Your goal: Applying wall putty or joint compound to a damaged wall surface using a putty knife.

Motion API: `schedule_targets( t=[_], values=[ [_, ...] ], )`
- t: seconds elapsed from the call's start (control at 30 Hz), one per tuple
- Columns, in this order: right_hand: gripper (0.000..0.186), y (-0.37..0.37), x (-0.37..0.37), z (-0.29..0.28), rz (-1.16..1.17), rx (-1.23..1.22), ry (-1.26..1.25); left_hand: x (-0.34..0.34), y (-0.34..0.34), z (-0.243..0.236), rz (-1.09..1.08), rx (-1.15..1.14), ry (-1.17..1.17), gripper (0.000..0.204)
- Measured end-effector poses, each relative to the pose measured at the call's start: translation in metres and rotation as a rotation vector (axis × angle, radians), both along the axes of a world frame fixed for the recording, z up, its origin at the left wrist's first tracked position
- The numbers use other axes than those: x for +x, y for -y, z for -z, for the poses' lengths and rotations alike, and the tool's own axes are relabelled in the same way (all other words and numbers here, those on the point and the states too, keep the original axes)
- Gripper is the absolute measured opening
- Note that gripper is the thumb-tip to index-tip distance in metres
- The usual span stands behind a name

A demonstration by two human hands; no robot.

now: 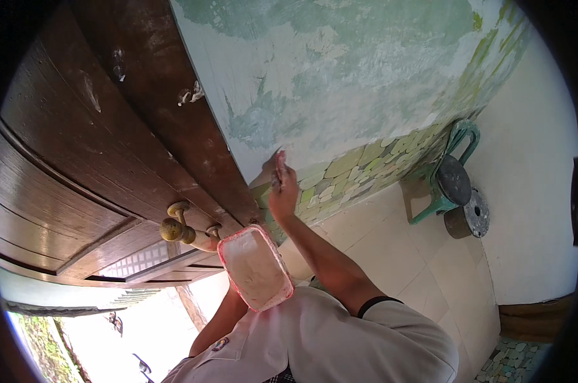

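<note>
My right hand [282,191] is raised against the wall, closed with the index finger pointing up along what looks like a putty knife, its blade hard to tell from the shadow beside it. Whitish paste smears the fingers. The wall [327,76] is patchy pale green and white, with the hand low on it, just above a band of green stone-pattern tiles [349,167]. Close to my chest, a red-rimmed rectangular tub [254,268] coated in whitish paste is held up by my left arm [225,316]; the tub hides my left hand and its fingers.
To the left stands a dark brown wooden door [110,159] with white smears and a brass-coloured handle [174,230]. At the right, a green plastic chair [439,185] carries a dark round object [454,180]. A stained cylindrical container [468,217] sits beside it on the tiled floor [391,249].
</note>
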State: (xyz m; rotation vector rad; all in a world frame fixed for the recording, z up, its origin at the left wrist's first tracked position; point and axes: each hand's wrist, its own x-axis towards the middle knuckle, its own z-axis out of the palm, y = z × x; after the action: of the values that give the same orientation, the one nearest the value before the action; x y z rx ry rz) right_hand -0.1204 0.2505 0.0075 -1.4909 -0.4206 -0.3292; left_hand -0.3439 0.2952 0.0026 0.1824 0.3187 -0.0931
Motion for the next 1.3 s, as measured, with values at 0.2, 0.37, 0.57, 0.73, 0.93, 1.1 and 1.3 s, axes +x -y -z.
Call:
schedule_targets(
  t=[0.2,0.37,0.57,0.73,0.93,1.1,1.3],
  values=[
    [0.049,0.033,-0.023,0.014,-0.169,-0.254,0.114,0.002,0.000,0.016,0.033,-0.014,0.143,0.050],
    [0.050,0.046,-0.003,0.023,0.044,0.064,-0.005,0.000,-0.019,0.123,-0.150,-0.698,0.096,0.051],
    [0.048,0.006,-0.008,-0.012,-0.067,-0.009,0.080,-0.008,-0.018,0.087,-0.091,0.097,0.011,0.047],
    [0.038,0.029,-0.029,0.006,-0.388,-0.175,0.096,0.000,-0.016,0.084,-0.103,0.103,0.121,0.049],
    [0.049,0.049,0.011,-0.041,0.031,0.061,0.108,0.005,-0.022,0.078,-0.102,0.100,0.258,0.051],
    [0.043,0.025,0.005,-0.053,-0.089,0.148,0.085,0.015,-0.016,0.073,-0.085,0.100,0.376,0.053],
    [0.031,0.066,-0.012,-0.003,-0.219,0.104,-0.125,0.019,-0.014,0.067,-0.125,0.097,0.507,0.056]
  ],
)
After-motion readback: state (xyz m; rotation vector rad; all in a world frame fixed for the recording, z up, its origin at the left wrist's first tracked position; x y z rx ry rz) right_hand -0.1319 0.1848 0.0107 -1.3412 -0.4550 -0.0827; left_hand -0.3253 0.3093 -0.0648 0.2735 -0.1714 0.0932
